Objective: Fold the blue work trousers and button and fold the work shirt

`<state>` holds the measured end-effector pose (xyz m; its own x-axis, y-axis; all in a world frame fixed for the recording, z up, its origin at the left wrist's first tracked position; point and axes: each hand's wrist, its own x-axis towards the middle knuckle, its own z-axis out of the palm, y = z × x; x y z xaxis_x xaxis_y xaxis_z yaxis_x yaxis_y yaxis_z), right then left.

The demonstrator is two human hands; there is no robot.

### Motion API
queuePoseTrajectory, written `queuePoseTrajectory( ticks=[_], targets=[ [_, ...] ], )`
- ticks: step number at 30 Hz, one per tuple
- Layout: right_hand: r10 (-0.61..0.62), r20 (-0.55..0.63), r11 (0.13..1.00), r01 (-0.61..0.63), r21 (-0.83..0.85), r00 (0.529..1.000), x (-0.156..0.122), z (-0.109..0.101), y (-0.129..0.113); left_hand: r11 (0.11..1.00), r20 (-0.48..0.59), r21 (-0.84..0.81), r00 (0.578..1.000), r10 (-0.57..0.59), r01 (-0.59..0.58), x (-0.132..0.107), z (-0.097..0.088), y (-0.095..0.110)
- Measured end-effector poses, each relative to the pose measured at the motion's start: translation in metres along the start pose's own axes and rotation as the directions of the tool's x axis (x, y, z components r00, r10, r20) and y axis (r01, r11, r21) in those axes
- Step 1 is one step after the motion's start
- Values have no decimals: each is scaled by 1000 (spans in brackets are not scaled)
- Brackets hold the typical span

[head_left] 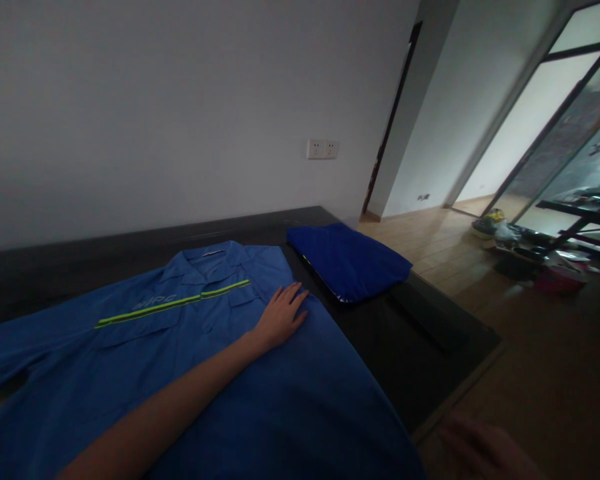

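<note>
A blue work shirt [190, 347] with a yellow-green reflective stripe [173, 303] lies spread out, front up, on a dark table [430, 327]. My left hand [280, 317] rests flat on the shirt's right shoulder area with the fingers stretched out and holds nothing. My forearm reaches across the shirt from the lower left. My right hand [480, 447] shows at the bottom right, off the table's corner, dim and blurred, so its fingers cannot be read. A folded blue garment [347, 260] lies on the table just right of the shirt.
A white wall with a double socket [323, 149] runs behind the table. To the right is wooden floor [555, 347], a doorway, glass doors, and a heap of items [530, 257] on the floor.
</note>
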<state>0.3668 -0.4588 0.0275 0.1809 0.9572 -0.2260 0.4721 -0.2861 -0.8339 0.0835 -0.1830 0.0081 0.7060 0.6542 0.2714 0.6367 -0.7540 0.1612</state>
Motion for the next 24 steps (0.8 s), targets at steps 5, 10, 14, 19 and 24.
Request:
queuePoseTrajectory(
  ticks=[5, 10, 14, 19, 24],
  targets=[
    [-236, -53, 968, 230, -100, 970, 41, 6, -74, 994, -8, 36, 994, -104, 105, 15, -2, 0],
    [-521, 126, 850, 526, -5, 844, 119, 49, -147, 987, 36, 37, 987, -157, 156, 23, 8, 2],
    [-610, 103, 765, 618, -181, 785, 215, 91, -190, 990, 2, 19, 990, -139, 139, 20, 11, 4],
    [-556, 101, 714, 536, -450, 825, 316, 157, -217, 993, -13, 0, 993, -121, 121, 19, 12, 3],
    [-532, 154, 639, 515, -571, 832, 369, 193, -207, 995, -50, -65, 995, -85, 82, 18, 15, 1]
  ],
)
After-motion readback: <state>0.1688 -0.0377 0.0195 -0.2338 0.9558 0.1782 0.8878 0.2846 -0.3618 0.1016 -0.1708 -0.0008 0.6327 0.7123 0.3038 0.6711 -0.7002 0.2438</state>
